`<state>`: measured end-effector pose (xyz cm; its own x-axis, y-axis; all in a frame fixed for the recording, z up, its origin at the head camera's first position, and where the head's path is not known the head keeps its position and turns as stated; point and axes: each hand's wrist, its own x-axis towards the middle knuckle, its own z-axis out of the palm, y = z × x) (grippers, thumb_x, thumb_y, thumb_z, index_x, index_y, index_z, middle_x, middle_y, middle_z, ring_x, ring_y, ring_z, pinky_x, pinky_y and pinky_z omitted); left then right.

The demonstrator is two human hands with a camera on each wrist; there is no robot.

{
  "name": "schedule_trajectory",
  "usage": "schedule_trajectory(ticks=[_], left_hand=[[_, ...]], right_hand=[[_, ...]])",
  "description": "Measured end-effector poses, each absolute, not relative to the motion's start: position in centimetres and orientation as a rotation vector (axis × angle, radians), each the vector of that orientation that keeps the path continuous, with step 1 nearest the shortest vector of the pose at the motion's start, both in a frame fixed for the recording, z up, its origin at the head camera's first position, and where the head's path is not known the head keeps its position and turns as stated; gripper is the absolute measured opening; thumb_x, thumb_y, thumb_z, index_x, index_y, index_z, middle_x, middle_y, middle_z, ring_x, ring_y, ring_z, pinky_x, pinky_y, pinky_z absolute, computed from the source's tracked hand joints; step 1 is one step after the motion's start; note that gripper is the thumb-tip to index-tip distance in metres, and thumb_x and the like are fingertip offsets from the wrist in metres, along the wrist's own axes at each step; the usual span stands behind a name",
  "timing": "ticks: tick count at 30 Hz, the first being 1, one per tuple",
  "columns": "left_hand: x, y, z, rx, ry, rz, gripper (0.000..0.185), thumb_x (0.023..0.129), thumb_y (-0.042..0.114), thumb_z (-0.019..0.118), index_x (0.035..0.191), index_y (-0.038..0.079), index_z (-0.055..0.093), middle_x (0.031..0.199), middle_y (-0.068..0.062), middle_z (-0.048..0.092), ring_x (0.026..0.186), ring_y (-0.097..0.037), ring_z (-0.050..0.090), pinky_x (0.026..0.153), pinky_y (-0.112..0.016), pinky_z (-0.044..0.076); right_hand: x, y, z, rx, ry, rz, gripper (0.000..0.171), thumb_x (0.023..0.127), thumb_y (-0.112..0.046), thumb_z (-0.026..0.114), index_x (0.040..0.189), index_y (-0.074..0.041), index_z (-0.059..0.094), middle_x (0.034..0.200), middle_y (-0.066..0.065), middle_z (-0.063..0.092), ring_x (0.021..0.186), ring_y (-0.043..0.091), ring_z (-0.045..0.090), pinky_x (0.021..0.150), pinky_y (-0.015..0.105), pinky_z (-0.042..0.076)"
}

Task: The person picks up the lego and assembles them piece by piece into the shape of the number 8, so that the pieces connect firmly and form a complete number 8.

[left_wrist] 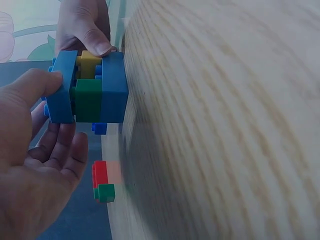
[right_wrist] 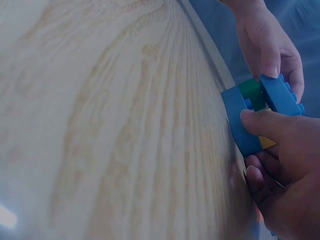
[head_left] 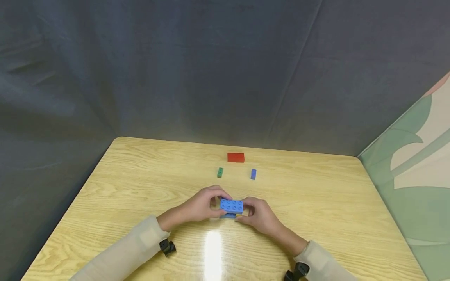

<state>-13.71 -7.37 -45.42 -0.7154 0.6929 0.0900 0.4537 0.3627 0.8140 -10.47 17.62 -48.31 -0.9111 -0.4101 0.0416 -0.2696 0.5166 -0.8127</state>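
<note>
On wooden table (head_left: 316, 203) before grey curtain (head_left: 175, 70), both hands' fingers (head_left: 214, 195) grip block stack (head_left: 231, 207).

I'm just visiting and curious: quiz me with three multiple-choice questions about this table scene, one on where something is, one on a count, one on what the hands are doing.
1. Where does the red brick lie?
A. Beyond the hands, toward the table's far edge
B. Under the left sleeve
C. On the floor

2. How many loose bricks lie beyond the hands?
A. One
B. Three
C. Six

3. What holds the blue brick stack?
A. Nothing
B. Only the left hand
C. Both the left hand and right hand

Answers: 1 A, it sits farthest back on the table. 2 B, red, green brick, small blue brick. 3 C, fingers grip each end.
</note>
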Motion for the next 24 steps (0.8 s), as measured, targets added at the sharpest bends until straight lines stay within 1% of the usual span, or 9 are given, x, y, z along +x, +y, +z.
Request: schedule_trajectory(ticks=[6,11,15,18,22,24], left_hand=[[-13.73,-7.42,-45.47,1.014,2.350,1.286,0.032,0.090,0.012,0.080,0.121,0.013,0.069,0.114,0.004,0.064,0.096,-0.017,0.059,0.082,-0.033,0.054],[-13.72,-7.28,-45.75,1.034,2.341,1.341,0.028,0.092,0.016,0.078,0.119,0.012,0.070,0.111,0.003,0.065,0.094,-0.011,0.058,0.080,-0.034,0.056],[-13.66,-7.17,-45.99,1.021,2.333,1.377,0.027,0.093,0.015,0.077,0.118,0.011,0.070,0.110,0.003,0.065,0.092,-0.009,0.058,0.078,-0.034,0.056],[-13.63,-7.01,-46.12,1.006,2.340,1.384,0.026,0.092,0.013,0.078,0.117,0.011,0.070,0.108,0.003,0.065,0.092,-0.011,0.058,0.078,-0.032,0.056],[-13.58,-6.83,-46.26,0.988,2.365,1.383,0.026,0.090,0.013,0.079,0.115,0.010,0.071,0.102,0.004,0.064,0.090,-0.019,0.059,0.079,-0.031,0.054],[-13.53,-6.80,-46.26,0.979,2.374,1.379,0.025,0.090,0.013,0.080,0.114,0.010,0.072,0.100,0.005,0.063,0.090,-0.019,0.058,0.081,-0.031,0.053]], right_hand=[[-10.49,17.61,-48.33,-0.581,2.600,-1.349,0.033,0.079,-0.014,0.089,0.109,-0.009,0.076,0.088,-0.006,0.067,0.061,0.006,0.048,0.053,0.020,0.042],[-10.52,17.65,-48.32,-0.589,2.608,-1.346,0.033,0.080,-0.013,0.089,0.109,-0.009,0.076,0.088,-0.006,0.066,0.060,0.006,0.047,0.053,0.021,0.042],[-10.55,17.65,-48.29,-0.589,2.604,-1.349,0.033,0.080,-0.013,0.089,0.110,-0.009,0.076,0.088,-0.006,0.066,0.060,0.006,0.047,0.052,0.020,0.042],[-10.53,17.64,-48.23,-0.579,2.596,-1.353,0.033,0.080,-0.013,0.089,0.110,-0.009,0.076,0.087,-0.006,0.066,0.060,0.006,0.047,0.053,0.020,0.041],[-10.49,17.66,-48.16,-0.564,2.591,-1.355,0.033,0.080,-0.013,0.089,0.110,-0.009,0.076,0.085,-0.007,0.065,0.061,0.006,0.046,0.053,0.020,0.040],[-10.48,17.68,-48.17,-0.565,2.589,-1.355,0.032,0.080,-0.014,0.088,0.109,-0.010,0.076,0.085,-0.007,0.065,0.061,0.006,0.047,0.053,0.020,0.040]])
